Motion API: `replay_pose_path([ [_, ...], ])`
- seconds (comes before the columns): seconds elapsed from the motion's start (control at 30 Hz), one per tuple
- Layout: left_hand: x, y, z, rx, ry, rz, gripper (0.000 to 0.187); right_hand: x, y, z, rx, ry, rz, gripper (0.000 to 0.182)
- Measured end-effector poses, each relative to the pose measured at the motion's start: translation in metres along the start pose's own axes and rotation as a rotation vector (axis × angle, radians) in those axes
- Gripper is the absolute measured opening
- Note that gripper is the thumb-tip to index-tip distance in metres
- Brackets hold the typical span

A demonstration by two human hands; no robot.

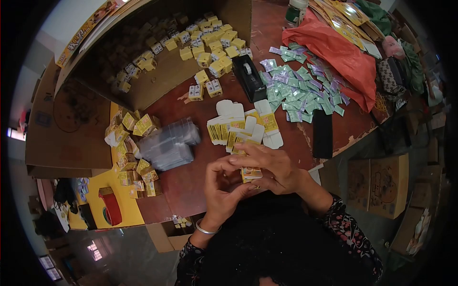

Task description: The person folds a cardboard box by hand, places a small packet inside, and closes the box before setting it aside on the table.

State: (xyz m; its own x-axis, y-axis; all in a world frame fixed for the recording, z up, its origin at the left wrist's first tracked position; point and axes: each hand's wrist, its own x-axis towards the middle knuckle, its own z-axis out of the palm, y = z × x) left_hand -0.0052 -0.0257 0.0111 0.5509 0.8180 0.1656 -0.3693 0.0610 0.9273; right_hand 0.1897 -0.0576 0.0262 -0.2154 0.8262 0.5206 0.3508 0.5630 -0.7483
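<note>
A stack of clear plastic sleeves [169, 145] lies at the left on the table [191, 183]. My left hand [222, 188] and right hand [272, 167] meet close to my chest, both pinching a small yellow carton [250, 174] between the fingertips. Just beyond lies a fan of flat carton blanks [243, 126], then a black tape dispenser [250, 76] and scattered silver sachets [300, 88].

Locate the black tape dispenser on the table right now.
In the head view the black tape dispenser sits upper centre on the table, between the small yellow boxes on its left and the pile of green-and-purple sachets on its right, beyond the flat carton blanks.
</note>
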Motion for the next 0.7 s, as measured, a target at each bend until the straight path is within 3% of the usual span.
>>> replay_pose_path([
  [0.13,-0.002,0.001,-0.001,-0.011,0.023,-0.024,0.048,0.003,-0.004,-0.004,0.015,-0.024,-0.066,0.043],
  [0.33,-0.001,0.004,-0.005,0.14,0.051,-0.068,0.051,-0.004,-0.004,0.0,0.223,-0.036,0.195,0.035],
  [0.7,0.0,0.009,0.0,0.167,0.043,-0.201,0.056,-0.005,-0.005,0.001,0.26,0.022,0.355,0.027],
])
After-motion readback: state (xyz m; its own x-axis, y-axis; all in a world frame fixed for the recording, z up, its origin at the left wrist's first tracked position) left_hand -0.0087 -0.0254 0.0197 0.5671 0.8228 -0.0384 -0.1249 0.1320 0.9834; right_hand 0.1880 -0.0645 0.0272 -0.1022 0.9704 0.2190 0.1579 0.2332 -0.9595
